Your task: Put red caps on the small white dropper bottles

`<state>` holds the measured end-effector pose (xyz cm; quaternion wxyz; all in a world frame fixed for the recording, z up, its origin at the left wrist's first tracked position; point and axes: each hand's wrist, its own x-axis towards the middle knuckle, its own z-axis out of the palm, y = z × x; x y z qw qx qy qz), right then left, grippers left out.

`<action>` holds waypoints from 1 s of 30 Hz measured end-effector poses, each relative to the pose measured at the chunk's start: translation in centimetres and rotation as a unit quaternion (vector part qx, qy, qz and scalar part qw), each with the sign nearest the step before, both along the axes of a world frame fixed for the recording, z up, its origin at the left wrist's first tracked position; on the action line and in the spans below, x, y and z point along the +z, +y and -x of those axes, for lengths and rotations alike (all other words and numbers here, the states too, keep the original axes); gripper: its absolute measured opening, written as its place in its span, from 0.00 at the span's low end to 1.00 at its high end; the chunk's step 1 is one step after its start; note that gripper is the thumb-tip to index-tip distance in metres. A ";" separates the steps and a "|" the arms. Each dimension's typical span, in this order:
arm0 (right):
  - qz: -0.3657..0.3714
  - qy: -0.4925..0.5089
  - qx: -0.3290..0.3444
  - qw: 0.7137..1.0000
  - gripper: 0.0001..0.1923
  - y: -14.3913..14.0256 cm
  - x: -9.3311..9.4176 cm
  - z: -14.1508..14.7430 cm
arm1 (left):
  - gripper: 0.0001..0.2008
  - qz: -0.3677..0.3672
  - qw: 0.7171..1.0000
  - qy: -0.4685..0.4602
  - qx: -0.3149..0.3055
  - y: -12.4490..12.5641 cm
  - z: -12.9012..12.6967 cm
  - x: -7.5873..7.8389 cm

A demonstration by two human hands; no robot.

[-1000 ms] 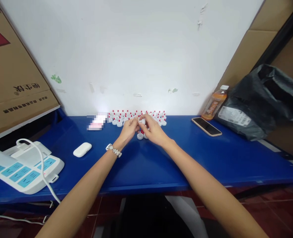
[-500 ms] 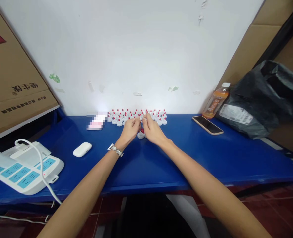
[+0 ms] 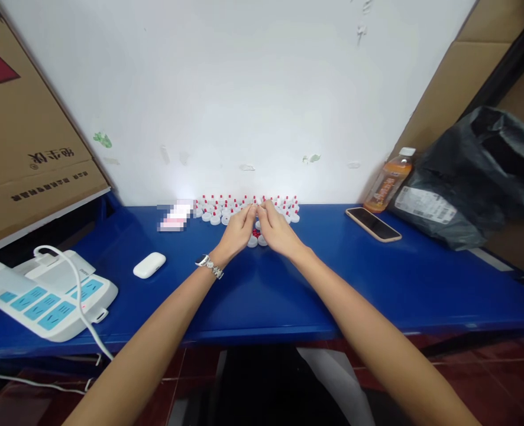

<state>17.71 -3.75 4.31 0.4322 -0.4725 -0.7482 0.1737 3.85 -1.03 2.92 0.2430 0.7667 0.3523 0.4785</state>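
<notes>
Step in hand, my read: close two-handed fingertip work on a small part, both sides meeting at centre. Part itself is hidden.

Left hand (image 3: pixel 238 229): fingers curled in, thumb pressed along the forefinger, no gap showing. Right hand (image 3: pixel 276 229): mirror of that, curled and pressed together. The fingertips of the two hands meet or nearly meet; can't tell if they touch. Can't tell what, if anything, is pinched there either.

Parts: small white caps with red tips (image 3: pixel 215 219) stand in rows at the far side of the blue surface (image 3: pixel 288 307), by the wall (image 3: pixel 262 106), red ends up, spread left and right of the hands. Some are blocked by the fingers. On the near side, just below and between the hands, sit a few more white caps (image 3: pixel 253 241) with red bits (image 3: pixel 256 234) bunched right behind them; which way those face is too small to tell.

What the next move calls for, I'd judge: small, level fingertip motion, wrists kept high enough to miss the near group. Knock risk is there and in the far rows, tightly packed.

Phone (image 3: pixel 372 224) right and earbud case (image 3: pixel 149 265) left are well apart from the hands.
</notes>
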 end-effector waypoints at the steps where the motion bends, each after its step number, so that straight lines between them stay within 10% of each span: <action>1: -0.018 -0.023 -0.009 1.000 0.12 -0.1 0.1 0.1 | 0.22 0.025 0.999 -0.034 -0.010 0.1 -0.2 0.0; 7: -0.115 -0.121 -0.098 0.981 0.14 -0.2 0.7 -0.7 | 0.24 0.175 0.959 -0.220 -0.017 1.4 1.2 0.2; 16: -0.040 -0.017 -0.076 0.996 0.11 1.1 -0.3 -2.6 | 0.13 0.044 0.993 0.103 0.033 2.7 1.5 -1.4; 30: 0.005 0.002 0.010 1.000 0.15 1.3 -0.9 -2.4 | 0.19 0.073 0.996 0.000 0.059 2.1 5.9 -0.3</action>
